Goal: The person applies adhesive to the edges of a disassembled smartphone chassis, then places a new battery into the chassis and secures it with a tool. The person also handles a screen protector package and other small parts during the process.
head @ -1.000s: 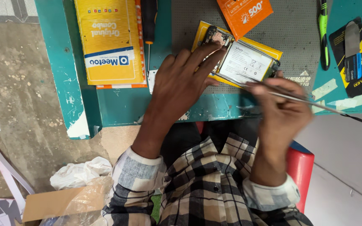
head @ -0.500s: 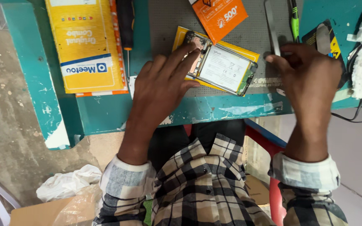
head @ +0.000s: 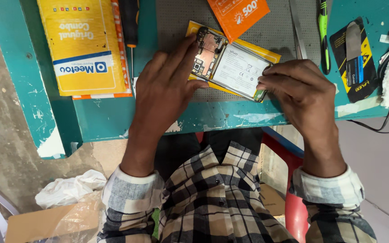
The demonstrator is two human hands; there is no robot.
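The opened smartphone with exposed circuit board and white battery [head: 230, 67] lies on the teal table [head: 113, 117]. Left hand [head: 167, 90] presses flat, fingers spread; right hand [head: 300, 92] pinches its near-right corner. Hard prying could likely crack it.

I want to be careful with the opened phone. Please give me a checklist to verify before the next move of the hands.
1. Left hand steadies the opened phone: ok.
2. Right hand fingertips are at the phone's lower corner: ok.
3. Phone lies flat on the yellow sheet: ok.
4. Tweezers within reach: ok.
5. Battery connector unplugged: cannot tell.
6. Orange card clear of the phone: not ok, overlaps its top edge.
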